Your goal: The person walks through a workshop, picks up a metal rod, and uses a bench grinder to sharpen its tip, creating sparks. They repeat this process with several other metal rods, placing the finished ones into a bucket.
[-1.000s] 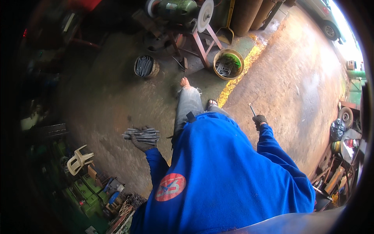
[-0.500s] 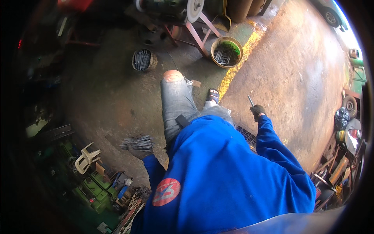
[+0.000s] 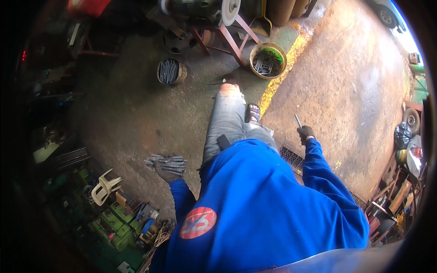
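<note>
My gloved left hand [image 3: 164,173] is closed around a bundle of short ribbed steel rods [image 3: 172,161], held out to my left side above the floor. The rods lie roughly parallel and stick out past the fingers at both ends. On the other side, my gloved right hand [image 3: 306,133] grips one short metal rod [image 3: 297,120], which points up and away from the fist. Ahead of me stand a bucket [image 3: 182,73] packed with dark rods and a yellow-rimmed bucket [image 3: 284,63] with loose metal pieces and something green inside.
A bench grinder wheel [image 3: 231,11] sits on a red-legged stand [image 3: 232,45] beyond the buckets. A yellow line [image 3: 273,91] runs along the floor, and a floor grate [image 3: 291,157] lies by my right arm. A plastic chair [image 3: 105,186] and green machinery [image 3: 114,227] are at left.
My forward leg has swung to the right, and the view has shifted slightly. Both hands keep hold of the same rods.
</note>
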`<action>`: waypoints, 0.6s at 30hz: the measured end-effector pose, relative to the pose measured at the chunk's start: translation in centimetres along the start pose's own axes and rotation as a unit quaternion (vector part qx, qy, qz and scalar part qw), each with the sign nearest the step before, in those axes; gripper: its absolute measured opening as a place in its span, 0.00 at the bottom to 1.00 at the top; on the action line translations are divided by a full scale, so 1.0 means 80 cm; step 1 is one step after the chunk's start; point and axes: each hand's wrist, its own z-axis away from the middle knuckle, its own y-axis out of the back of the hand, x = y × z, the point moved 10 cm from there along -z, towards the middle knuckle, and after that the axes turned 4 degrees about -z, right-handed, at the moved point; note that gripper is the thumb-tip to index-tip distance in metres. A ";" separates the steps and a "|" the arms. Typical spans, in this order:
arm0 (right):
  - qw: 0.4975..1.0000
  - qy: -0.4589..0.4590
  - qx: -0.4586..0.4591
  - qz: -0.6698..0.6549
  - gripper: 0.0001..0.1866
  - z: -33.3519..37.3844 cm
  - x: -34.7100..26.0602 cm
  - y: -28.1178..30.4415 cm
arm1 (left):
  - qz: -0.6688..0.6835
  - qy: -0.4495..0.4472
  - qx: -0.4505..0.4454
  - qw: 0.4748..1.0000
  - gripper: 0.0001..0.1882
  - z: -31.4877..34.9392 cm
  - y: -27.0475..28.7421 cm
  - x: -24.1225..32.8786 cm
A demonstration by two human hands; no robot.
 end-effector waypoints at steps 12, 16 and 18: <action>0.998 0.009 0.064 -0.005 0.13 0.026 0.066 0.034 | 0.116 0.098 -0.138 0.979 0.19 -0.068 -0.063 -0.089; 0.998 -0.036 0.045 -0.027 0.10 0.004 0.131 0.021 | 0.094 0.100 -0.105 0.985 0.21 -0.061 -0.084 -0.090; 0.999 -0.035 0.028 -0.007 0.10 -0.008 0.146 0.006 | 0.100 0.099 -0.097 0.985 0.22 -0.059 -0.086 -0.088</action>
